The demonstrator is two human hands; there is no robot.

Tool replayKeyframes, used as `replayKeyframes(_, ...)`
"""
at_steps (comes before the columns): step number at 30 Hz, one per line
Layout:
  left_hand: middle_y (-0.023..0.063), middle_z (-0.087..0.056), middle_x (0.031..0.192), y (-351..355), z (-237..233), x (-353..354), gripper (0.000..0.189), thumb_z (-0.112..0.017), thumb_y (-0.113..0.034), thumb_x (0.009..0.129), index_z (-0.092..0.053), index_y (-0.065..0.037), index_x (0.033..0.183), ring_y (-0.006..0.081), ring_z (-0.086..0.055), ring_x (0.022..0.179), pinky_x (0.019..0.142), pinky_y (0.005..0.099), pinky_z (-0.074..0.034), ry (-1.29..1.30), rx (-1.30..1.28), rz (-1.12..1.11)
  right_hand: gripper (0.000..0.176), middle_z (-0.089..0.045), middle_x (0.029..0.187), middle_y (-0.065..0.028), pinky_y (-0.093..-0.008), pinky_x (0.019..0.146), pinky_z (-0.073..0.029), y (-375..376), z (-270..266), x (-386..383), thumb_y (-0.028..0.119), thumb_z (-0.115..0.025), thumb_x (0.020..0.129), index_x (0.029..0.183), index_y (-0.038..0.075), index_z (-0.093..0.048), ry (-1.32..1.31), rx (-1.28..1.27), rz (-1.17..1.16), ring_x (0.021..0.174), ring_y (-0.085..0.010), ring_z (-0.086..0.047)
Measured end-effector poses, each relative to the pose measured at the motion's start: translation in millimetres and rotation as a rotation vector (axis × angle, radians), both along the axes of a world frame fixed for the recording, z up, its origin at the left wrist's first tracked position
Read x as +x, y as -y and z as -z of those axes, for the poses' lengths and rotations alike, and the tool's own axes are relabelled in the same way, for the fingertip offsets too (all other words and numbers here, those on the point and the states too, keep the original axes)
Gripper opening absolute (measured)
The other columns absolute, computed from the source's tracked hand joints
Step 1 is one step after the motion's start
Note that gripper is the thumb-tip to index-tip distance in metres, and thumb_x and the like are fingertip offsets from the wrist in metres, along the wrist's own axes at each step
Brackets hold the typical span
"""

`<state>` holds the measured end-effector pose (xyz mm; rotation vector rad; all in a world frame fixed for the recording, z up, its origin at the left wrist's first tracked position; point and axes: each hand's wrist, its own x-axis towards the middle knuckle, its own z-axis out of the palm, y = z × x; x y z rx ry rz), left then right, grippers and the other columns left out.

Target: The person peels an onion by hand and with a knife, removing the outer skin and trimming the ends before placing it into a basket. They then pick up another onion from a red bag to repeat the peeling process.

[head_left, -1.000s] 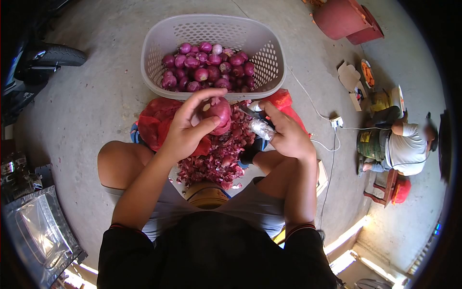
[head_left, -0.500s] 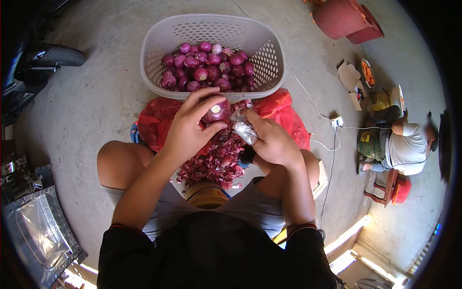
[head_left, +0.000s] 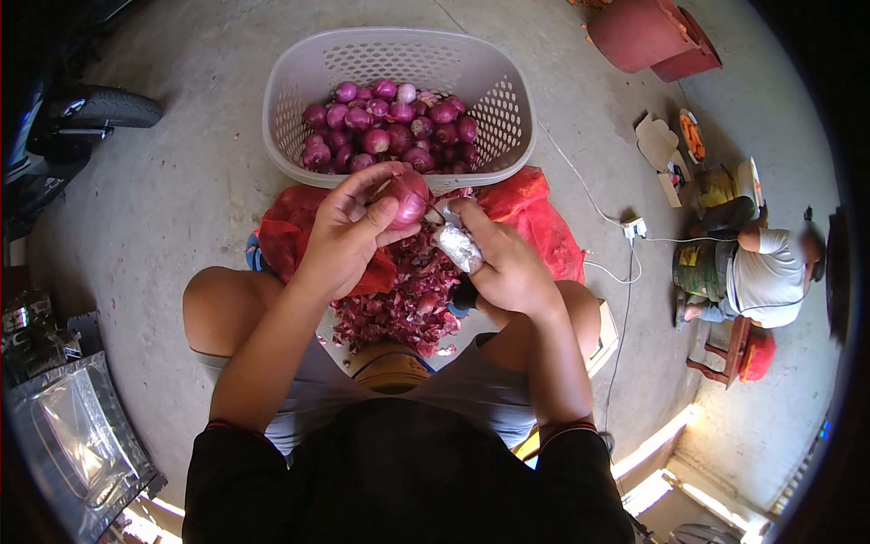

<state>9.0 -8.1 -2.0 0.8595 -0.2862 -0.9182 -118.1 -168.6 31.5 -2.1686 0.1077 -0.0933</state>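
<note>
My left hand is closed around a red onion, holding it above the peel pile. In my right hand is a small knife whose handle is wrapped in silvery foil or tape. Its blade is mostly hidden, close to the onion's right side. Dry purple onion skins lie heaped on the floor between my legs. Just beyond my hands stands a grey perforated basket with many red onions in it. Red mesh sacking spreads on both sides of the peels.
A person sits at the right near a green drum. A white cable runs to a power strip. Red tubs stand at upper right, with an open cardboard box below. A motorcycle wheel is at left.
My left hand has turned the onion, so its pale end no longer faces me and smooth skin shows. The right hand with the knife has shifted only slightly.
</note>
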Motion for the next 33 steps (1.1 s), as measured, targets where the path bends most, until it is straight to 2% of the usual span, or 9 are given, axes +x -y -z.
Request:
replayKeyframes(3,0.0079,-0.051,0.125,-0.1,1.7,1.2,0.038,-0.051,-0.019,0.094,-0.043,-0.006,0.128,0.0202,-0.054,0.112,0.091,0.0381,-0.051,-0.181,-0.103,0.036,0.042,-0.056,0.075,-0.0247,-0.0496,0.062,-0.042,-0.8,5.2,-0.2,-0.002,-0.052,0.073,0.114,0.003,-0.042,0.007,0.005,0.003,0.074,-0.0430,-0.057)
replayKeyframes(9,0.0074,-0.049,0.128,-0.6,3.7,2.0,0.039,-0.047,-0.026,0.096,-0.041,-0.007,0.130,0.0184,-0.052,0.115,0.093,0.0386,-0.051,-0.254,-0.159,0.040,0.044,-0.057,0.077,-0.0253,-0.0494,0.063,-0.043,-0.5,7.5,-1.6,-0.002,-0.051,0.073,0.116,0.002,-0.042,-0.008,-0.039,-0.002,0.074,-0.0426,-0.058)
replayKeyframes(12,0.0081,-0.049,0.128,-2.8,9.8,6.6,0.040,-0.044,-0.028,0.097,-0.040,-0.007,0.131,0.0189,-0.052,0.115,0.094,0.0374,-0.050,-0.373,-0.217,0.056,0.045,-0.057,0.077,-0.0252,-0.0493,0.062,-0.043,3.0,2.4,-3.2,-0.001,-0.052,0.074,0.117,0.001,-0.042,-0.138,0.001,-0.034,0.075,-0.0414,-0.059)
replayKeyframes(18,0.0112,-0.051,0.126,-1.9,-4.7,8.9,0.049,-0.037,-0.043,0.097,-0.038,-0.009,0.132,0.0233,-0.054,0.113,0.086,0.0343,-0.054,-0.281,-0.127,0.085,0.046,-0.060,0.083,-0.0229,-0.0450,0.065,-0.046,11.9,-1.5,-6.9,0.002,-0.054,0.075,0.120,0.002,-0.043,0.026,0.004,0.036,0.079,-0.0392,-0.062)
replayKeyframes(21,0.0151,-0.055,0.120,-2.6,-6.2,9.7,0.061,-0.028,-0.050,0.096,-0.033,-0.003,0.136,0.0259,-0.061,0.101,0.072,0.0303,-0.057,-0.238,-0.055,0.131,0.051,-0.062,0.088,-0.0211,-0.0443,0.067,-0.047,15.1,-1.6,-5.1,0.005,-0.058,0.073,0.122,0.003,-0.043,0.108,-0.029,0.054,0.082,-0.0394,-0.062)
replayKeyframes(24,0.0110,-0.062,0.103,-7.1,-5.6,10.4,0.060,-0.027,-0.055,0.095,-0.043,-0.007,0.128,0.0211,-0.066,0.079,0.057,0.0270,-0.053,-0.266,-0.054,0.215,0.058,-0.062,0.092,-0.0204,-0.0436,0.068,-0.047,17.7,-3.6,-6.1,0.006,-0.060,0.070,0.125,0.004,-0.042,0.043,-0.036,0.026,0.084,-0.0393,-0.061)
replayKeyframes(27,0.0071,-0.064,0.089,-7.8,-4.4,6.7,0.063,-0.026,-0.057,0.094,-0.048,-0.005,0.120,0.0170,-0.063,0.066,0.048,0.0243,-0.044,-0.241,0.074,0.283,0.063,-0.062,0.096,-0.0206,-0.0429,0.068,-0.048,14.2,-4.8,-4.1,0.004,-0.060,0.067,0.127,0.004,-0.041,0.018,-0.064,-0.008,0.084,-0.0393,-0.061)
replayKeyframes(28,0.0045,-0.063,0.081,-7.3,-7.2,4.2,0.063,-0.027,-0.059,0.093,-0.052,-0.005,0.113,0.0146,-0.060,0.062,0.045,0.0237,-0.040,-0.235,0.133,0.275,0.065,-0.062,0.097,-0.0207,-0.0426,0.068,-0.048,12.3,-4.4,-3.3,0.004,-0.060,0.066,0.128,0.004,-0.041,0.028,-0.079,-0.015,0.084,-0.0393,-0.061)
replayKeyframes(33,0.0043,-0.062,0.081,-9.0,-12.3,-0.5,0.060,-0.030,-0.058,0.094,-0.053,-0.006,0.111,0.0126,-0.059,0.060,0.045,0.0236,-0.040,-0.304,0.235,0.253,0.066,-0.062,0.096,-0.0210,-0.0430,0.070,-0.048,13.9,6.0,-2.2,0.001,-0.058,0.066,0.129,0.004,-0.040,0.041,-0.053,0.009,0.086,-0.0393,-0.061)
